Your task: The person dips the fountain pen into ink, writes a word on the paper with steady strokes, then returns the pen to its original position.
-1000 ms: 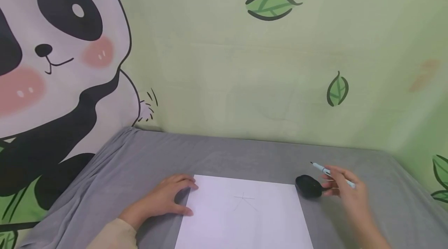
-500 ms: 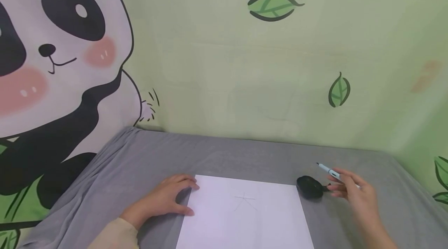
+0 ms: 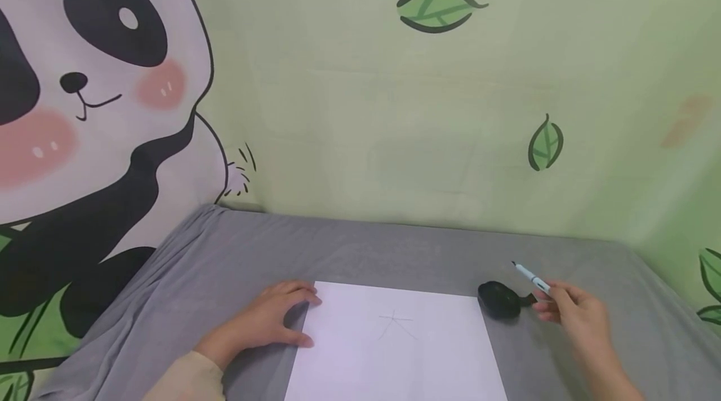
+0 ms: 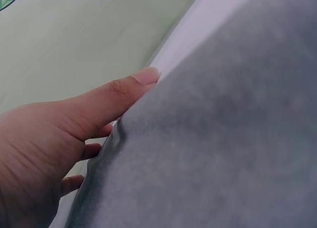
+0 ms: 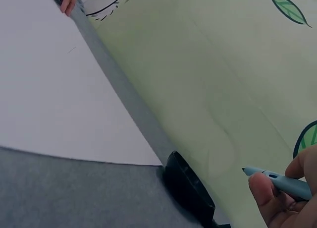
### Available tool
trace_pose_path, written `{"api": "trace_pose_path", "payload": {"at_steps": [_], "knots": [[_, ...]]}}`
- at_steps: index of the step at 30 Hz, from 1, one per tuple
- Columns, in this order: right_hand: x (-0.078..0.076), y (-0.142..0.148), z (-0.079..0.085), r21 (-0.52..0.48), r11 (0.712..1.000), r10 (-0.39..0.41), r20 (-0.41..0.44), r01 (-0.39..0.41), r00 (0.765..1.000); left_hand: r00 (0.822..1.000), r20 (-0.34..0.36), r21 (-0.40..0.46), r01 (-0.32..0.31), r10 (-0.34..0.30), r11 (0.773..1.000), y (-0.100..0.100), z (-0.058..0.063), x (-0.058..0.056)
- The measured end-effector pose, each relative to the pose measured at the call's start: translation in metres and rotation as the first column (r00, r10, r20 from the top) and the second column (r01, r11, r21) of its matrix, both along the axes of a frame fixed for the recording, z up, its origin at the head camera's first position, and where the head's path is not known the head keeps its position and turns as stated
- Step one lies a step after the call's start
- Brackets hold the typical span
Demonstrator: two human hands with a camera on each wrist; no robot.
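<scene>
In the head view my left hand (image 3: 275,316) lies at the left edge of a white sheet of paper (image 3: 360,366), its thumb and fingertips touching that edge. The left wrist view shows the thumb (image 4: 124,91) stretched out along it. A few thin lines (image 3: 397,319) cross near the sheet's top: one level stroke, a short upright and two slanting ones. My right hand (image 3: 580,313) pinches a light blue pen (image 3: 532,276), raised off the paper with its dark tip pointing up and left. Below the pen lies a black object (image 3: 499,301) with a rounded bowl and narrow handle.
Grey cloth (image 3: 360,251) covers the table. Behind it hangs a pale green backdrop (image 3: 338,107) with a printed panda and leaves. The black object sits right at the paper's far right corner.
My right hand has shifted a little to the right with the pen, so more of the black object's handle shows. The left hand and the lines on the paper stay as they were.
</scene>
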State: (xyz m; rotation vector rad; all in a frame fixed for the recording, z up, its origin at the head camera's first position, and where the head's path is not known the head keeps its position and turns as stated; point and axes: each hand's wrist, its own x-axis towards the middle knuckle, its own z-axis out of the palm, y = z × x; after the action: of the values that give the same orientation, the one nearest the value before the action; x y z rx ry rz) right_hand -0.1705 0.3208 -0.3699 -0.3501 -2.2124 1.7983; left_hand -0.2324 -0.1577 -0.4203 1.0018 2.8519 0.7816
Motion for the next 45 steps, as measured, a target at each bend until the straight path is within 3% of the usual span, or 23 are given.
{"api": "trace_pose_path", "payload": {"at_steps": [7, 22, 29, 33, 45], "knots": [[0.001, 0.0, -0.008, 0.162, 0.987, 0.0, 0.076, -0.012, 0.997, 1.0, -0.011, 0.009, -0.001, 0.001, 1.0, 0.0, -0.001, 0.0], [0.003, 0.003, -0.026, 0.256, 0.965, -0.088, 0.118, 0.056, 0.989, 1.0, -0.015, 0.011, 0.006, -0.006, 1.0, 0.002, -0.003, 0.0], [0.004, 0.004, -0.027, 0.315, 0.948, -0.087, 0.148, 0.037, 0.985, 1.0, -0.024, 0.013, 0.002, -0.001, 1.0, 0.001, -0.002, 0.0], [0.005, 0.005, -0.026, 0.373, 0.928, -0.085, 0.179, 0.012, 0.98, 1.0, -0.029, 0.008, 0.0, 0.001, 1.0, -0.001, -0.002, 0.0], [0.01, 0.01, -0.028, 0.557, 0.827, -0.044, 0.205, -0.08, 0.978, 0.999, -0.049, 0.003, 0.011, -0.011, 1.0, -0.001, -0.004, -0.001]]}}
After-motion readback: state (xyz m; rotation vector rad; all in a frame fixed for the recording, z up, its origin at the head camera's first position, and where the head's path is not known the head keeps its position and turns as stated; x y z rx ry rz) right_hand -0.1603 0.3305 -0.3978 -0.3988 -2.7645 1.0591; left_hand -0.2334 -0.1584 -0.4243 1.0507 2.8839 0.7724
